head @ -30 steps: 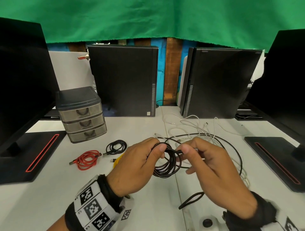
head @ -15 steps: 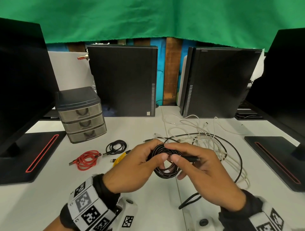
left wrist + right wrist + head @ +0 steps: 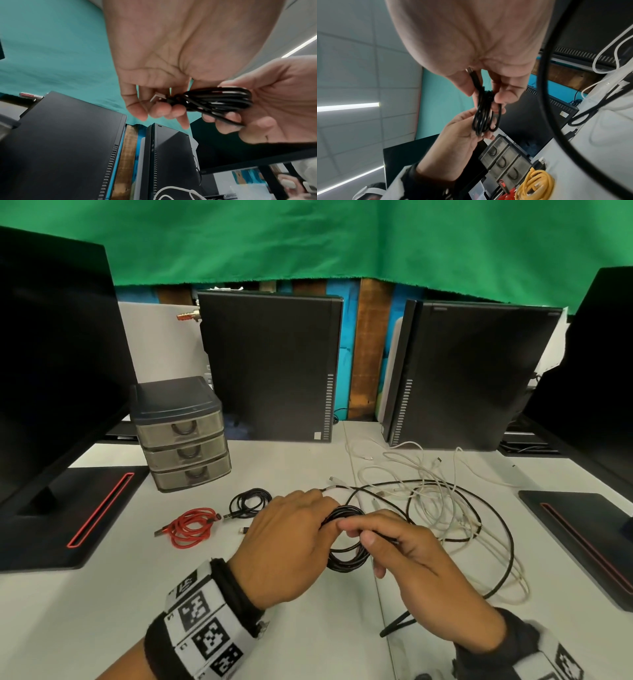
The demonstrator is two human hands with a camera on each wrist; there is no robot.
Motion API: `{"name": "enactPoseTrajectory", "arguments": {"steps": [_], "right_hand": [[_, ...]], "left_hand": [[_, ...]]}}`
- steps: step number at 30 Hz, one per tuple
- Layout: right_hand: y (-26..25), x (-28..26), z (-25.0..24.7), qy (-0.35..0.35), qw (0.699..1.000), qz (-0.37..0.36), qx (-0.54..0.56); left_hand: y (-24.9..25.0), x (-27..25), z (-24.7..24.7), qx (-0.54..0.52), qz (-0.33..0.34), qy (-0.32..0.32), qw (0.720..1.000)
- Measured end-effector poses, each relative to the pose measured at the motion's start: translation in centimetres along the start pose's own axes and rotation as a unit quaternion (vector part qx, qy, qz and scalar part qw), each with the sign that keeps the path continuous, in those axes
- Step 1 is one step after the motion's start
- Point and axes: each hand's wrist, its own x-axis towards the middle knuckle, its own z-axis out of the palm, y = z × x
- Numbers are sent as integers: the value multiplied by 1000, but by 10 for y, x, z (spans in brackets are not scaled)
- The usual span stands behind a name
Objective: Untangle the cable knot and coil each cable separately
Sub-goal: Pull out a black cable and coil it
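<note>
On the white table [image 3: 102,611], from left to right:

Left edge: a black monitor base [image 3: 61,515] with a red stripe.
Drawers: a small grey three-drawer unit [image 3: 181,436] stands behind the coiled cables.
Red cable [image 3: 191,527]: coiled, lying flat on the table.
Small black cable [image 3: 249,502]: coiled, just right of the red one.
Yellow cable [image 3: 537,185]: coiled beside the red one; in the head view the left hand hides nearly all of it.
Left hand [image 3: 291,546]: fingers curled round one side of the black coil [image 3: 346,556], held above the table.
Black coil: several loops, between both hands; a metal plug [image 3: 157,97] sticks out by the left fingers.
Right hand [image 3: 411,570]: thumb and fingers pinch the coil's other side and a plug end [image 3: 473,75] of the cable.
Loose black cable [image 3: 507,546]: sweeps in a wide arc across the table to the right.
White cables [image 3: 428,491]: a loose tangle behind the hands, crossed by the black arc.
Back: two black computer towers [image 3: 270,371] under a green cloth [image 3: 308,241].
</note>
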Motion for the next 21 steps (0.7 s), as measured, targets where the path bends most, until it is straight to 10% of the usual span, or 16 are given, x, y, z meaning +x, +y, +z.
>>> {"name": "enactPoseTrajectory", "arguments": {"steps": [6, 13, 21], "right_hand": [[-5, 0, -2, -8, 1000, 16, -8], [7, 5, -1, -18, 998, 56, -11], [10, 6, 1, -19, 997, 73, -16]], "left_hand": [[-30, 3, -22, -85, -70, -14, 994], [-127, 19, -39, -122, -334, 42, 934], [-123, 82, 8, -106, -289, -89, 947]]}}
